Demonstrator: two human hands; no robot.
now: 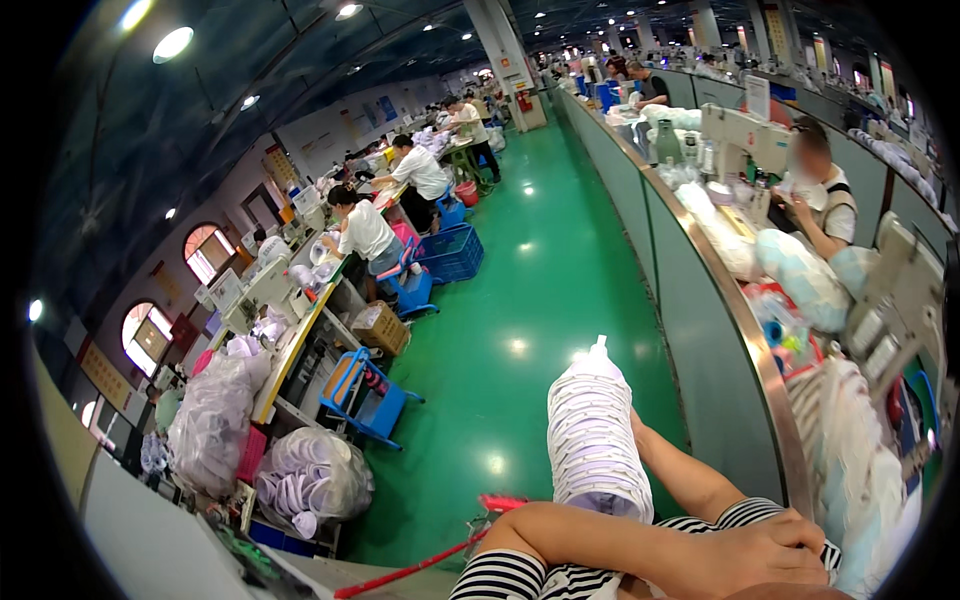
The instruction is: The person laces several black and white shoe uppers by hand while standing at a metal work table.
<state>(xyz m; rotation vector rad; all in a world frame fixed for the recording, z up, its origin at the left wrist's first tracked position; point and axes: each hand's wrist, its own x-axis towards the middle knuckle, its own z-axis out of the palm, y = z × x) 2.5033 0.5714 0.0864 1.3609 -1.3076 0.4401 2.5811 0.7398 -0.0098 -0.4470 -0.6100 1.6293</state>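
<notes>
A long stack of nested white-and-lilac moulded cups, which look like bra cups, stands out in front of my body above the green floor. My right hand is at the right side of this stack and holds it; most of the fingers are hidden behind the cups. Across the front of my body lies my left forearm. My left hand is closed, its fingers curled over the striped sleeve of my right arm. A red strap or cord runs beside my left elbow.
A green aisle leads ahead. Along its right runs a grey partition, with a person at a sewing machine beyond. To the left are workbenches, seated workers, a blue stool, a blue crate and clear bags of lilac cups.
</notes>
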